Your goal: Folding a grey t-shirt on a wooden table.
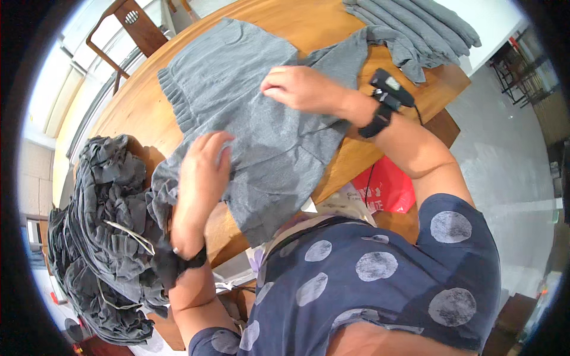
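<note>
A grey knit sweater lies spread on the wooden table before me, its ribbed hem towards the left. One sleeve stretches to the upper right, by a folded stack. Over the sweater's lower left part is my left hand, slightly blurred, with a gap between thumb and fingers and nothing visible between them. My right hand hovers over or touches the middle of the sweater with fingers bent; whether it pinches cloth cannot be told. Both wrists wear black straps with devices.
Folded grey garments are stacked at the table's far right. A heap of dark grey garments with pale ties stands at the left. Beyond the table is a wooden chair. A red bag sits below the near edge.
</note>
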Demonstrator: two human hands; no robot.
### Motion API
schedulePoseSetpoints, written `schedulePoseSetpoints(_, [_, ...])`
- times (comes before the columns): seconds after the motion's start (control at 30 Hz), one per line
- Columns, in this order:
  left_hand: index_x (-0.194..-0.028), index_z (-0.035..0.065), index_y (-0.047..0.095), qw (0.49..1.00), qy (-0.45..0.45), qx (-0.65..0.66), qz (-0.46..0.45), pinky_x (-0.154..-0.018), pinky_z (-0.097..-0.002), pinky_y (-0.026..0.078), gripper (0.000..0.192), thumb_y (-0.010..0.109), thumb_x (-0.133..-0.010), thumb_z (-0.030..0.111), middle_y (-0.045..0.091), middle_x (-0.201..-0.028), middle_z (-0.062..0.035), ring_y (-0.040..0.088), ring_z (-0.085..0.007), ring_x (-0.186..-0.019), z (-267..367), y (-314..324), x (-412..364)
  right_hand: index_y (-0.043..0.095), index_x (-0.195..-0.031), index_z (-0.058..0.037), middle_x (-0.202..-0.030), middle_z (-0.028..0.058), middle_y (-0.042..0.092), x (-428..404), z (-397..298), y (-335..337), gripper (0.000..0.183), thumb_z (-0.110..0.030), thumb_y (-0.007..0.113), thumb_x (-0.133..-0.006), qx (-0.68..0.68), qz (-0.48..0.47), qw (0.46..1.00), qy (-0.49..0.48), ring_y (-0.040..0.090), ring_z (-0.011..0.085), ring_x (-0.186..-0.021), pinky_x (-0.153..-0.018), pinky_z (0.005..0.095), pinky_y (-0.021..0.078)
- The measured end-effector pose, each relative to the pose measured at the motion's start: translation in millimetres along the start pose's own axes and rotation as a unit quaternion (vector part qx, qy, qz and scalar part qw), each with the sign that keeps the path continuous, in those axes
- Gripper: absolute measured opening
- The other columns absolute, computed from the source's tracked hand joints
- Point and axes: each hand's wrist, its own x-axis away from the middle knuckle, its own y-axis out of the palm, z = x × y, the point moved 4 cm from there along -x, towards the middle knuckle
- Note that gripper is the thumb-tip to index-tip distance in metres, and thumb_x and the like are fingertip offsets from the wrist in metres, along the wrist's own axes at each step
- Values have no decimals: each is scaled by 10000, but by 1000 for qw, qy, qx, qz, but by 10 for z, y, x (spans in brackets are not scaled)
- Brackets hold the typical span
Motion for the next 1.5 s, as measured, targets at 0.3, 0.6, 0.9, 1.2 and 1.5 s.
schedulePoseSetpoints(0.3, [-1452, 146, 334, 984, 19, -163, -65, -1105, -562, 185, 589, 515, -939, 375, 254, -1520, -170, 209, -418, -1395, -284, 887, -111, 375, -1406, -54, -1468, 168, 348, 474, 1223, -55, 670, -542, 378, -946, 283, -96, 940, 164, 250, 314, -1397, -1148, 442, 154])
schedulePoseSetpoints(0.6, [-1456, 143, 329, 984, 16, -164, -69, -1102, -575, 185, 592, 504, -946, 387, 248, -1524, -167, 210, -420, -1395, -291, 904, -119, 540, -1167, -52, -1238, 131, 517, 593, 790, -366, 432, -304, 629, -828, 236, 25, 971, 40, 453, 314, -1203, -1025, 425, 344])
schedulePoseSetpoints(0.9, [-1458, 146, 328, 985, 17, -160, -69, -1104, -577, 174, 588, 498, -950, 389, 254, -1522, -171, 208, -424, -1395, -318, 897, -106, 548, -739, -54, -798, 85, 528, 1034, 195, -507, 54, -36, 571, -694, 127, -72, 989, -15, 532, 286, -827, -717, 392, 454])
schedulePoseSetpoints(1.2, [-1463, 159, 321, 985, 20, -160, -69, -1103, -577, 172, 587, 491, -954, 396, 255, -1521, -172, 204, -427, -1396, -320, 922, -116, 620, -824, -49, -861, 106, 599, 1012, 283, -674, 134, -43, 547, -712, 173, -226, 955, 87, 583, 320, -870, -755, 420, 475])
schedulePoseSetpoints(1.5, [-1421, 119, 389, 986, 42, -156, -42, -1082, -598, 204, 598, 529, -924, 421, 311, -1483, -200, 259, -447, -1360, -307, 902, -97, 557, -1170, -13, -1218, 173, 574, 223, 257, -142, 497, -420, 577, -885, 139, 7, 990, -33, 519, 327, -1170, -974, 436, 410])
